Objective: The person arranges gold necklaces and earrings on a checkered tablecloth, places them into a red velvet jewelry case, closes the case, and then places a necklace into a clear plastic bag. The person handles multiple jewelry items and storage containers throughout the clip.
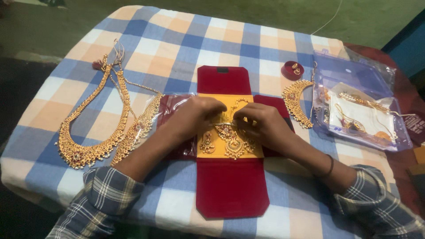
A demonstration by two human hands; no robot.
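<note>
Red velvet lines the unfolded cross-shaped jewellery folder (230, 186), which lies flat on the blue, peach and white checked tablecloth (177, 48); its yellow centre panel (208, 152) carries a gold necklace set with a broad filigree pendant (233, 144) and a small gold drop earring (206, 142) just left of the pendant. Both hands meet over the upper half of that panel. The left hand (195, 116) has its fingers curled down and pinched on the necklace's thin chain, and the right hand (261, 124) (a dark band sits on its wrist) is likewise bent in, fingertips closed on the same piece beside the pendant's top. Well to the left of the folder lie two long gold bead necklaces (95, 132) spread in loops. To the folder's right rests a curved gold collar necklace (295, 102), beyond it a clear plastic box (358, 110) with more gold pieces, and above the collar a small round red case (292, 70) holding earrings.
</note>
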